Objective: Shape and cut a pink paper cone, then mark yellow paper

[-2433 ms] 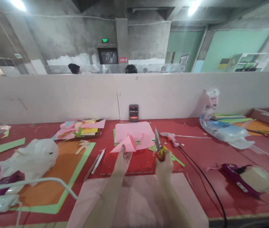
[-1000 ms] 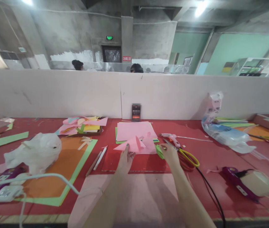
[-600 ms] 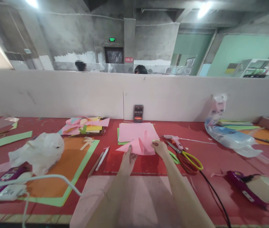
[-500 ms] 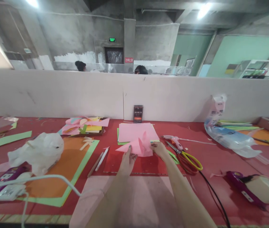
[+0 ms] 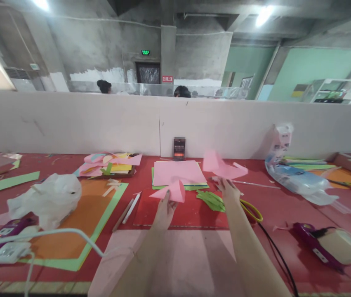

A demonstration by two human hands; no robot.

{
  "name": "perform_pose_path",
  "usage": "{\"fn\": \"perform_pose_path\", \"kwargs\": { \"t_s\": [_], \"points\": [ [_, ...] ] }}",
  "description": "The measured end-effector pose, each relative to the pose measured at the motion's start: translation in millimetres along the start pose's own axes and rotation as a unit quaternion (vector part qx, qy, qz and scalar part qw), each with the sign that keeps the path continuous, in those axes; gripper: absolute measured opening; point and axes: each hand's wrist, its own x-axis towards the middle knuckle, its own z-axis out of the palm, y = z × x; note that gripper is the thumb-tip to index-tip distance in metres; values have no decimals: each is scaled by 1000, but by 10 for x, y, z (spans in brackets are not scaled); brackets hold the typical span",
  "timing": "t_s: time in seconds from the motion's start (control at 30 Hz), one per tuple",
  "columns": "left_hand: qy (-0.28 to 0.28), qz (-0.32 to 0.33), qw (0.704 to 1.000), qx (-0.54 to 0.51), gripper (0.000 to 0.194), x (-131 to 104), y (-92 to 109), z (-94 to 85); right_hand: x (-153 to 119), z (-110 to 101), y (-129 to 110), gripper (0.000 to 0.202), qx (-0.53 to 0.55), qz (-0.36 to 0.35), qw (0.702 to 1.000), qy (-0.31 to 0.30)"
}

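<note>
My left hand (image 5: 166,208) is closed on a pink paper cone (image 5: 177,192), its point toward the left and its wide end toward the right. Over the right part of the table is my right hand (image 5: 229,190), its fingers apart. Just beyond those fingertips, a loose pink paper scrap (image 5: 220,166) looks smeared by motion, partly above the tabletop. Green paper pieces (image 5: 211,201) lie left of my right wrist. Scissors with yellow handles (image 5: 252,209) and a pink glue gun are mostly hidden behind that hand and forearm.
A stack of pink and green sheets (image 5: 177,172) lies ahead, with a phone (image 5: 179,148) against the white partition (image 5: 116,123). To the left are two pens (image 5: 132,208), orange sheets (image 5: 67,231) and a white plastic bag (image 5: 50,198). A plastic package (image 5: 305,183) stands right.
My right hand has moved right, away from the cone, and the pink scrap has come away with it and past its fingers. The left hand still holds the cone. The green pieces are now uncovered.
</note>
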Motion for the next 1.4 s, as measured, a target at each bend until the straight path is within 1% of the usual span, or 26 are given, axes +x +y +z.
{"fn": "perform_pose_path", "kwargs": {
  "t_s": [0.1, 0.17, 0.23, 0.3, 0.37, 0.43, 0.5, 0.57, 0.63, 0.73, 0.77, 0.8, 0.87, 0.93, 0.97, 1.03, 1.1, 1.2, 1.3, 1.33, 1.4],
  "points": [
    [8, -10, 1000, 2, 19, -2, 3, 18, 2, 6, -115, 22, 45, 5, 999, -26],
    [4, -8, 1000, 4, 20, -6, 2, 24, -84, 48, -141, 24, 79, 16, 994, -77],
    [-6, -3, 1000, 7, 22, -5, -3, 18, -238, 120, -113, 29, 90, 39, 985, -140],
    [-16, 2, 1000, 13, 23, 3, -13, 1, -430, 212, -47, 30, 59, 79, 978, -185],
    [-20, 6, 1000, 22, 23, 16, -27, -20, -625, 305, 26, 33, 12, 103, 970, -219],
    [-16, 14, 999, 35, 21, 26, -40, -32, -790, 377, 77, 35, -22, 98, 963, -250],
    [-3, 32, 998, 54, 20, 28, -53, -30, -906, 417, 94, 36, -48, 73, 961, -261],
    [12, 62, 994, 85, 22, 28, -64, -17, -968, 425, 92, 35, -68, 45, 960, -269],
    [28, 93, 987, 130, 30, 30, -71, 0, -988, 415, 95, 35, -81, 30, 957, -277],
    [45, 124, 964, 233, 39, 42, -77, 25, -973, 400, 146, 32, -83, 36, 954, -287],
    [38, 135, 955, 263, 40, 48, -80, 31, -965, 399, 173, 31, -75, 44, 953, -291],
    [19, 146, 947, 284, 42, 53, -86, 35, -958, 398, 202, 30, -60, 57, 952, -295],
    [-42, 159, 939, 302, 48, 62, -106, 34, -949, 400, 254, 28, -10, 98, 951, -292],
    [-95, 159, 932, 313, 56, 63, -137, 23, -944, 398, 282, 28, 57, 148, 949, -273],
    [-108, 157, 926, 325, 59, 58, -152, 16, -942, 395, 286, 28, 92, 171, 946, -261],
    [-116, 159, 915, 353, 63, 36, -175, 5, -936, 386, 282, 27, 147, 204, 936, -246],
    [-123, 169, 903, 374, 62, -4, -183, 0, -926, 378, 282, 25, 171, 219, 930, -242],
    [-141, 200, 888, 389, 55, -77, -178, -5, -903, 376, 318, 24, 182, 226, 927, -238],
    [-130, 231, 873, 409, 47, -118, -182, -19, -877, 379, 373, 25, 200, 230, 924, -230],
    [-123, 234, 875, 407, 45, -116, -188, -25, -871, 378, 382, 26, 204, 232, 923, -228],
    [-106, 223, 892, 378, 40, -87, -204, -38, -867, 374, 382, 26, 205, 238, 921, -229]
  ]
}}
